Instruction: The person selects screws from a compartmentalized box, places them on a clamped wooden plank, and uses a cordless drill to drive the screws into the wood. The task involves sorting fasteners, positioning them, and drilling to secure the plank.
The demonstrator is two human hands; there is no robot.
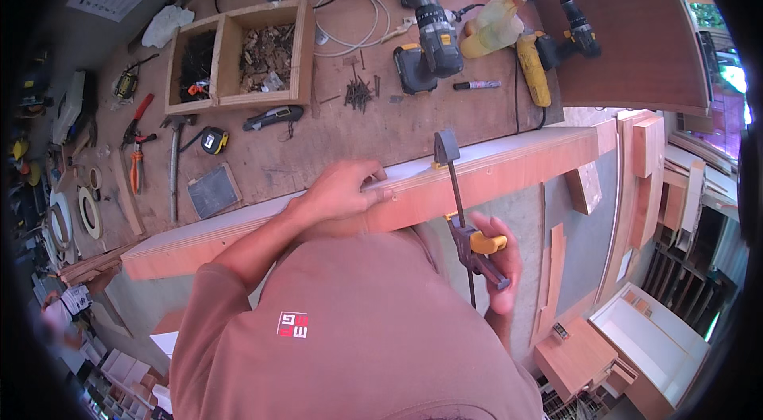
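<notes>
Left hand (343,191) pressed flat on board edge (509,162); right hand (497,261) closed around bar clamp (465,221) handle, near side.

Beyond my fingers, a cluttered plywood workbench (318,142); right of them, grey floor (592,237), white cabinet (660,340), daylight.

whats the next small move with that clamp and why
Probably squeeze the clamp's handle to draw it tight. The right hand already grips the bar clamp at its yellow handle below the board, the upper jaw sits on the board's top edge, and the left hand presses the board steady. How tight the clamp is cannot be seen.
</notes>
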